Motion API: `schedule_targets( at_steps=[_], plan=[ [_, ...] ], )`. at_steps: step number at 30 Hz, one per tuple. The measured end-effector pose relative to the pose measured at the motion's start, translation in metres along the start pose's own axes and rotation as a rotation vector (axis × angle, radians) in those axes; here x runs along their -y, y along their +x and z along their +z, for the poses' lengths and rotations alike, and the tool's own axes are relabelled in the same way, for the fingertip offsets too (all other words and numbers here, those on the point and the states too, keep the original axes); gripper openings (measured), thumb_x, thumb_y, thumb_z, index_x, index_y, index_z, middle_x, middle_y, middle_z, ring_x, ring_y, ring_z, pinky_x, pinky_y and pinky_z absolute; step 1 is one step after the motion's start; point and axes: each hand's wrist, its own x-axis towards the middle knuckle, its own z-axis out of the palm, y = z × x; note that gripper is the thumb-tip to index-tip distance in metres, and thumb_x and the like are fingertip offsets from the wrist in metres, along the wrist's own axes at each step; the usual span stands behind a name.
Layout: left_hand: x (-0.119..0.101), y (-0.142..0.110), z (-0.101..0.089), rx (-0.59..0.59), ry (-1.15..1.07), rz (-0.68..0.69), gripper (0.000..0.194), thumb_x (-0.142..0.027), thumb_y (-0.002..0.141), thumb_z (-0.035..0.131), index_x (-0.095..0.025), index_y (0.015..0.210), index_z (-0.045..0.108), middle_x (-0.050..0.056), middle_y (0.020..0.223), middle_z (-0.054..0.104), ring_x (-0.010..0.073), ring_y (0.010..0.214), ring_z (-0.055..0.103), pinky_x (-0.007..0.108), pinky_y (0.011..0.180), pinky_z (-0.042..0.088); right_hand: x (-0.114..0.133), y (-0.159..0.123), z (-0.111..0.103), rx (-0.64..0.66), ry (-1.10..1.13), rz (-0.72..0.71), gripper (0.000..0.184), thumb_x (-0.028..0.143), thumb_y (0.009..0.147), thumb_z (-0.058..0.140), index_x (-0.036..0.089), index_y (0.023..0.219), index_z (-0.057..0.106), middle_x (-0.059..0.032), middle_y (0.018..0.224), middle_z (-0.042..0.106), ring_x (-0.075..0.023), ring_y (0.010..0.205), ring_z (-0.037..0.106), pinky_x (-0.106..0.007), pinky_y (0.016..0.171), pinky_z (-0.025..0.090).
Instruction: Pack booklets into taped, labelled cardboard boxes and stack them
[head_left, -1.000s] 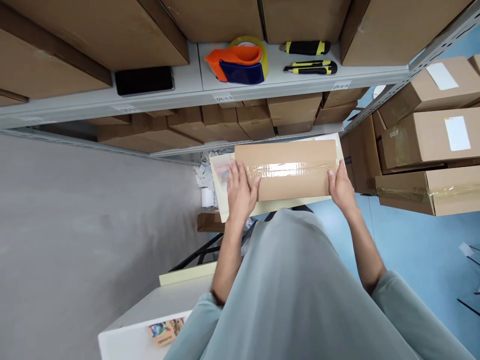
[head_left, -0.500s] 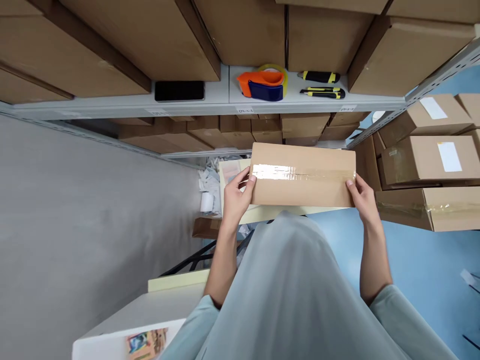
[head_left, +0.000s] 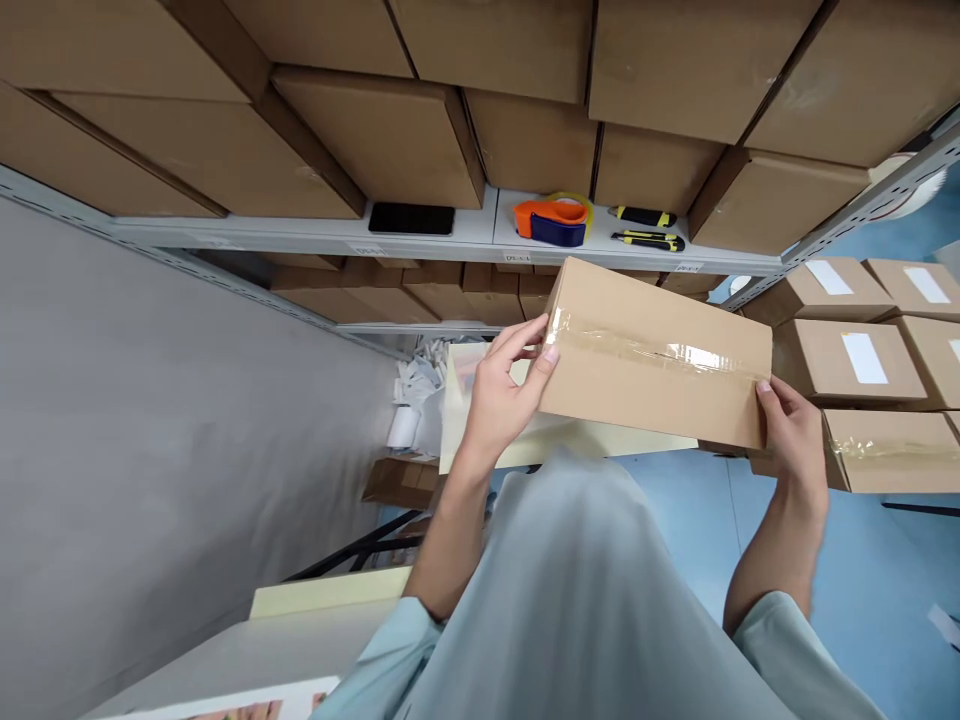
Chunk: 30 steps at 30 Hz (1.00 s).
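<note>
A taped brown cardboard box (head_left: 652, 385) is held up in front of me, its right end tilted lower than its left. Clear tape runs lengthwise along its face. My left hand (head_left: 506, 385) grips the left end, thumb on the taped face and fingers at the edge. At the lower right corner my right hand (head_left: 795, 430) is closed on the box, thumb in front; its other fingers are partly hidden. Behind the box lies a pale yellow tabletop (head_left: 469, 440), largely covered by it.
A grey shelf (head_left: 465, 240) packed with cardboard boxes spans the top. On it lie a black phone (head_left: 411, 219), an orange and blue tape dispenser (head_left: 553, 220) and two utility knives (head_left: 649, 240). Labelled boxes (head_left: 847, 360) are stacked at right. A grey wall (head_left: 187, 450) stands left.
The box has moved right and tilted, its right end dropping, with both hands still on it. The view has shifted, so the shelf appears lower and more of its upper boxes show.
</note>
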Motion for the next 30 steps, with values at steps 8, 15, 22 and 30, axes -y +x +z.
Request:
schedule_targets(
  at_steps=[8,15,22,30],
  plan=[
    [-0.021,0.007,0.006,0.042,0.009,0.083,0.046,-0.039,0.107,0.065,-0.028,0.152,0.066,0.01,0.143,0.07,0.0226,0.123,0.071,0.04,0.105,0.063,0.007,-0.001,-0.018,-0.108,0.033,-0.051,0.061,0.068,0.094,0.074,0.017,0.127,0.083,-0.0157,0.125,0.083,-0.0356,0.121,0.076,-0.049,0.103,0.063],
    [0.039,-0.028,-0.041,-0.01,0.053,-0.133,0.067,-0.033,0.091,0.071,-0.021,0.157,0.061,0.011,0.144,0.069,0.0274,0.128,0.072,0.045,0.112,0.064,0.007,-0.021,0.02,0.06,0.219,-0.077,0.062,0.06,0.084,0.087,0.019,0.129,0.077,-0.0148,0.126,0.082,-0.0312,0.118,0.078,-0.049,0.107,0.063],
    [0.138,-0.115,-0.048,-0.213,0.184,-0.463,0.044,-0.035,0.08,0.076,-0.018,0.121,0.079,0.011,0.126,0.079,0.0249,0.097,0.079,0.044,0.094,0.069,-0.063,-0.053,0.085,0.138,-0.022,-0.094,0.061,0.071,0.08,0.085,0.021,0.112,0.073,-0.0094,0.1,0.08,-0.0229,0.073,0.073,-0.042,0.075,0.064],
    [0.209,-0.168,-0.009,-0.228,0.402,-0.634,0.026,-0.032,0.091,0.06,-0.017,0.101,0.08,0.015,0.117,0.081,0.0291,0.096,0.078,0.047,0.1,0.062,-0.146,-0.072,0.138,0.346,-0.239,-0.15,0.054,0.074,0.101,0.053,0.024,0.108,0.071,-0.014,0.105,0.075,-0.0287,0.086,0.073,-0.046,0.086,0.061]
  ],
)
